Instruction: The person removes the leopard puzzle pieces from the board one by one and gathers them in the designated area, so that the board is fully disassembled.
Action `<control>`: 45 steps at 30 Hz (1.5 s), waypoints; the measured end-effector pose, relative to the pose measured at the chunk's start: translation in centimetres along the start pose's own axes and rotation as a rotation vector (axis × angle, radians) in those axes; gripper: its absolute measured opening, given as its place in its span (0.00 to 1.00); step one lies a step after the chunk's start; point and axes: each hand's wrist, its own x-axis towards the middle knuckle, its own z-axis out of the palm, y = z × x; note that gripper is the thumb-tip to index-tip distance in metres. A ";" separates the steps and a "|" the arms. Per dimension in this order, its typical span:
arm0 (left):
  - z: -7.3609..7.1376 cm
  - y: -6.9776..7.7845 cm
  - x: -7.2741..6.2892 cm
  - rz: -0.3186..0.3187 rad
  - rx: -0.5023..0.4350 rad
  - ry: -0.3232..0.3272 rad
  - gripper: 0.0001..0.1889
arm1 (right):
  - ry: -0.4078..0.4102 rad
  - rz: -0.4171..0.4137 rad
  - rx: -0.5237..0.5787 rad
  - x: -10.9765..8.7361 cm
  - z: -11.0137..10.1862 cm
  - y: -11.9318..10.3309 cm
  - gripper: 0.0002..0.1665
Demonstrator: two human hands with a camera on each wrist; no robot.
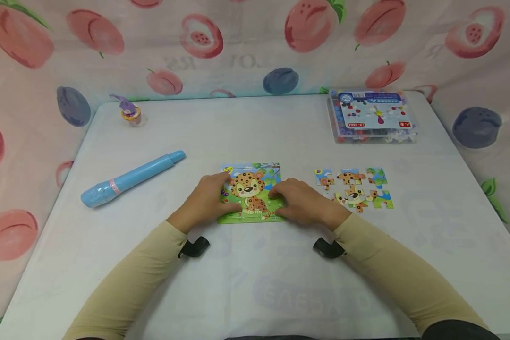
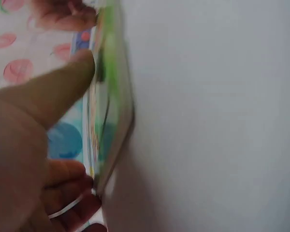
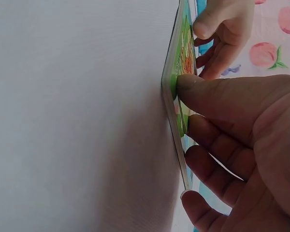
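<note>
A leopard jigsaw puzzle (image 1: 250,186) in a flat, thin board lies on the white table between the two hands. My left hand (image 1: 206,197) holds its left side, thumb on the picture and fingers at the edge; the left wrist view shows the board (image 2: 117,92) edge-on. On the opposite side, my right hand (image 1: 301,200) grips the puzzle's right part with thumb and fingertips. In the right wrist view that thumb (image 3: 222,99) lies on the green picture. Whether a single piece is pinched there, I cannot tell.
Several loose puzzle pieces (image 1: 354,194) lie right of the right hand, partly behind its wrist. A clear plastic box (image 1: 374,118) stands at the back right. On the left are a blue tube-shaped object (image 1: 142,175) and a small purple-topped figure (image 1: 129,111).
</note>
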 end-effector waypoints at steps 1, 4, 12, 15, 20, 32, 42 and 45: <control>0.1 0.2 -0.1 -0.007 0.023 0.004 0.40 | -0.001 0.001 0.000 0.0 0.0 0.0 0.22; 0.2 0.8 -0.3 -0.036 0.075 0.003 0.43 | -0.006 0.007 0.002 0.1 0.1 0.0 0.22; 0.0 1.4 -0.3 -0.063 0.097 -0.014 0.44 | -0.001 -0.012 0.006 0.0 0.1 -0.1 0.21; -0.1 1.5 -0.2 -0.058 0.098 -0.013 0.42 | 0.007 -0.030 0.004 -0.1 0.1 -0.1 0.21; -0.1 1.5 -0.2 -0.044 0.107 -0.010 0.42 | 0.019 -0.044 0.005 -0.1 0.3 0.0 0.22; -0.1 1.5 -0.2 -0.040 0.105 -0.009 0.38 | 0.023 -0.073 0.059 -0.3 0.6 0.2 0.22; -0.1 1.5 -0.2 -0.033 0.106 -0.006 0.40 | 0.046 -0.078 0.036 -0.6 -0.1 0.3 0.22; 0.0 1.5 -0.1 -0.036 0.103 -0.009 0.40 | 0.068 -0.058 0.045 -1.2 -0.9 0.7 0.23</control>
